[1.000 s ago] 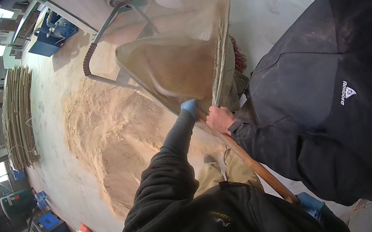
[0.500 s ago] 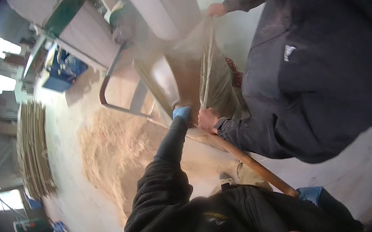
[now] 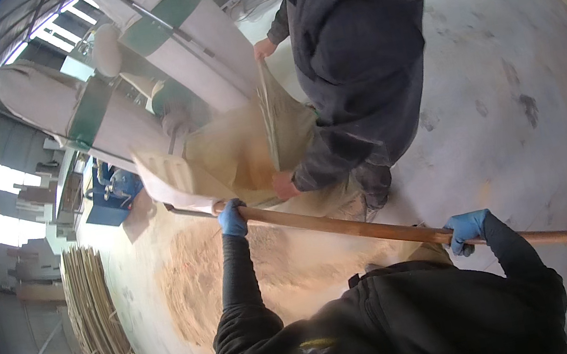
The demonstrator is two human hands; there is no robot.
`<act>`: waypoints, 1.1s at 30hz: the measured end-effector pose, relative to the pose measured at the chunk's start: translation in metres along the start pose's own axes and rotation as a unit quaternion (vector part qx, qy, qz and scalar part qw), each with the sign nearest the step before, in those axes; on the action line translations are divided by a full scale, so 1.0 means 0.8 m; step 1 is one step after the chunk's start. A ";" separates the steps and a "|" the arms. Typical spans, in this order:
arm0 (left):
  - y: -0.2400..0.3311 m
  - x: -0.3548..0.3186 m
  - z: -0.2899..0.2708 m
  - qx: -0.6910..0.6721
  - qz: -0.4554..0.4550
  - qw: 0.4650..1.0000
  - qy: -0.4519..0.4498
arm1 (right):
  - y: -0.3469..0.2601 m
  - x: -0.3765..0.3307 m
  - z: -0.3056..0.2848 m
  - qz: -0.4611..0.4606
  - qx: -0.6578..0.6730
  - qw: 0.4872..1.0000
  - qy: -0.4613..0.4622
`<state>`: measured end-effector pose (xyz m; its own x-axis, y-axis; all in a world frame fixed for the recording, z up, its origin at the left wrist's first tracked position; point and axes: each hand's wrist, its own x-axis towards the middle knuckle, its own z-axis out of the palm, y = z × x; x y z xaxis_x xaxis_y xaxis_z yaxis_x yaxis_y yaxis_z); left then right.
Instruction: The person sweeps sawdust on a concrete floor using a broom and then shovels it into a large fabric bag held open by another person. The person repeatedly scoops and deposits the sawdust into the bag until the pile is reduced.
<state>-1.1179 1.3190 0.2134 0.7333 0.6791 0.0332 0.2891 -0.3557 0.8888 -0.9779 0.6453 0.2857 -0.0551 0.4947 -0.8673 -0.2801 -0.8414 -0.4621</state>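
My left hand, in a blue glove, grips the shovel low on its wooden shaft, right by the blade. Farther up the shaft, my right hand, also gloved in blue, is closed around the wood. The pale, wide shovel blade is tilted up to the left of an open sack. A co-worker in dark clothes holds the sack's rim with both hands. Dust hazes the sack's mouth, so its contents are hard to make out.
A pile of sawdust lies on the floor below the shovel. Large pale bags with green bands stand behind. At left are a bundle of thin wooden strips and a blue machine or box.
The shovel blade has come out of the sack's mouth and swung left. Both my hands have moved with the shaft, which now lies flatter across the view. The view has shifted too.
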 end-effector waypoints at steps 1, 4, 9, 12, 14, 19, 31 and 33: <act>0.015 -0.025 -0.009 -0.335 -0.216 0.915 0.065 | 0.003 -0.005 0.002 0.007 -0.037 0.999 -0.002; 0.039 -0.110 -0.011 -0.408 -0.203 0.878 0.147 | 0.015 -0.018 -0.027 -0.039 -0.176 0.983 0.036; 0.044 -0.314 0.096 -0.504 -0.201 0.791 0.282 | 0.072 -0.045 -0.097 -0.172 -0.465 0.857 0.144; 0.046 -0.443 0.244 -0.562 -0.208 0.768 0.227 | 0.113 -0.061 -0.139 -0.198 -0.561 0.777 0.207; 0.059 -0.509 0.336 -0.576 -0.336 0.707 0.237 | 0.144 -0.084 -0.147 -0.179 -0.600 0.747 0.224; 0.079 -0.636 0.487 -0.535 -0.549 0.523 0.373 | 0.190 -0.160 -0.161 -0.210 -0.676 0.656 0.261; 0.091 -0.831 0.577 -0.643 -0.531 0.422 0.356 | 0.267 -0.402 -0.211 -0.607 -0.438 0.388 0.538; 0.105 -0.873 0.598 -0.620 -0.541 0.410 0.395 | 0.279 -0.442 -0.232 -0.608 -0.341 0.282 0.659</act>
<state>-1.3113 0.5076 0.0457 0.0199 0.1786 -0.9837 -0.7107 0.6945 0.1117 -0.8427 0.2421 0.4549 0.2155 0.3750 0.9016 0.9504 -0.2926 -0.1054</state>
